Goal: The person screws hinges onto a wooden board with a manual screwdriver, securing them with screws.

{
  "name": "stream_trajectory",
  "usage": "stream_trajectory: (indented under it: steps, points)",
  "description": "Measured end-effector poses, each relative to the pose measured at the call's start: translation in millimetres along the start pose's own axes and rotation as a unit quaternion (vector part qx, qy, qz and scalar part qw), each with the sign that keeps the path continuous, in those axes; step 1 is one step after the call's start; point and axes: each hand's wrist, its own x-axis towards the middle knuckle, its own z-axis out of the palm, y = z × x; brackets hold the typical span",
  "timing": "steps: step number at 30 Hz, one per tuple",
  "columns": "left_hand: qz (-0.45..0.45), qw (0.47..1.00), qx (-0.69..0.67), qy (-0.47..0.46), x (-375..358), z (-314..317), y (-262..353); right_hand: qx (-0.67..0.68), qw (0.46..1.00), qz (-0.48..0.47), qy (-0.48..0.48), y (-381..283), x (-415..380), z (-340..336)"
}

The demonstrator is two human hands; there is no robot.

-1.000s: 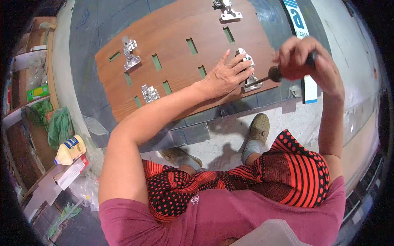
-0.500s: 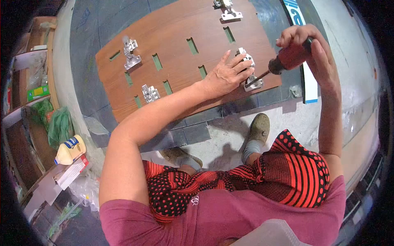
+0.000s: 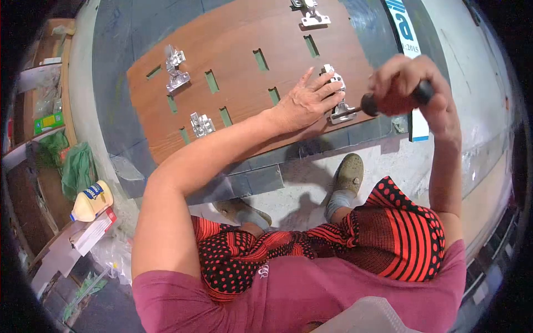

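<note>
A brown wooden board point(image 3: 239, 33) with several green-bottomed slots lies on a dark surface. On its right part, my left hand point(image 3: 312, 102) rests with fingers spread, the fingertips touching a metal hinge point(image 3: 335, 83). My right hand point(image 3: 411, 89) is wrapped round a screwdriver point(image 3: 395, 101) with a dark red and black handle, slightly blurred. The shaft points left, its tip at the hinge's lower plate. Other metal hinges are on the board: one at the upper left point(image 3: 176, 69), one at the lower left point(image 3: 201, 125) and one at the top point(image 3: 315, 15).
A white and blue strip point(image 3: 401, 25) lies right of the board. At the left are a wooden shelf point(image 3: 68, 83), a green bag point(image 3: 78, 169) and a yellowish bottle point(image 3: 91, 202). Two shod feet stand below the board's near edge, one shoe point(image 3: 350, 175) on the right.
My right hand has moved down and slightly right, and the screwdriver has tilted from slanted to nearly level. My left hand stays on the hinge.
</note>
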Motion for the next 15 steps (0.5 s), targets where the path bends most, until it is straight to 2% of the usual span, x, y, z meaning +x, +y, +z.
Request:
stream_trajectory:
  steps: [2, 3, 5, 6, 8, 9, 12, 14, 15]
  points:
    - [-0.002, 1.0, -0.024, -0.016, -1.5, 0.6, -2.2, 0.01, 0.998, -0.013, -0.065, -2.0, 4.0, -1.1]
    - [0.0, 1.0, -0.024, -0.018, -1.2, 0.5, -1.7, 0.011, 0.998, -0.013, -0.062, 1.5, 4.1, -3.9]
    - [-0.001, 1.0, -0.025, 0.005, 0.8, -0.3, -0.5, 0.033, 0.998, 0.041, 0.018, 9.6, 3.8, -13.5]
    - [0.0, 1.0, -0.024, 0.005, 1.3, 0.8, -1.1, 0.027, 0.991, 0.101, 0.08, 9.0, 3.1, -18.1]
    - [0.009, 1.0, 0.013, -0.001, -0.5, 2.6, -2.5, -0.04, 0.986, 0.086, 0.141, 16.5, -0.9, -22.5]
    - [0.006, 1.0, 0.014, 0.0, -0.7, 1.1, -2.7, -0.039, 0.986, 0.086, 0.138, 13.2, -1.0, -19.9]
    - [0.007, 1.0, 0.005, 0.001, 0.0, 0.5, -0.9, 0.083, 0.994, -0.003, -0.068, 1.2, 0.7, -4.6]
    - [0.009, 1.0, -0.006, 0.004, 0.6, -1.0, -1.0, 0.041, 0.981, -0.062, -0.181, 3.0, 8.9, -12.6]
    - [0.011, 1.0, -0.006, 0.002, 1.2, -2.2, -0.1, 0.056, 0.987, -0.009, -0.151, -0.1, 7.0, -14.1]
